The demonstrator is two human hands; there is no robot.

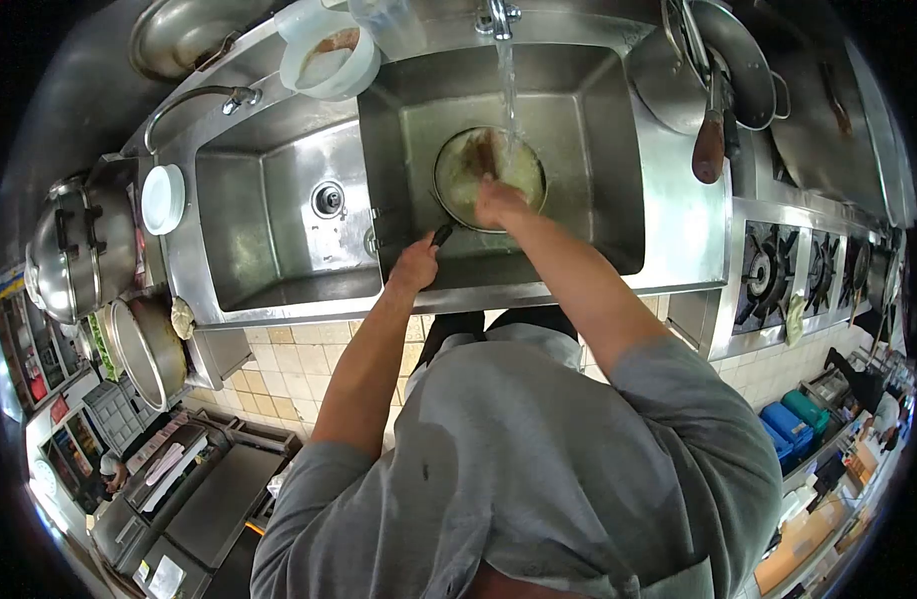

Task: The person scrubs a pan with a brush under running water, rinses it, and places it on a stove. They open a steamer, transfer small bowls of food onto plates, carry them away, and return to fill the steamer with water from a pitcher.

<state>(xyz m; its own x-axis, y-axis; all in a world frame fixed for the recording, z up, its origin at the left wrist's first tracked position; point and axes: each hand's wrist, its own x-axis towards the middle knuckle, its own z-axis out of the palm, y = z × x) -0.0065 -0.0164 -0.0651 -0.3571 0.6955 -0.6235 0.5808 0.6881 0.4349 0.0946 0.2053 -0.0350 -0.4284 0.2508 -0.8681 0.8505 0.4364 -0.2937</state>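
In the right basin of the steel sink (603, 230), a round pan (458, 205) holds cloudy, pale yellowish water. My left hand (414, 266) is closed around the pan's black handle (441, 236) at the near left. Over the pan, my right hand (500, 202) grips a brown brush-like tool (481, 155), its far end blurred in the water. From the tap (498, 20) a stream of water (508, 90) falls into the pan's far right side.
The left basin (269, 230) has a drain (327, 200). White plates (163, 200) lie left of it, and a whitish tub (330, 60) stands behind. Pots (668, 85) and a wooden-handled utensil (710, 145) are at the back right. Gas burners (768, 270) stand farther right.
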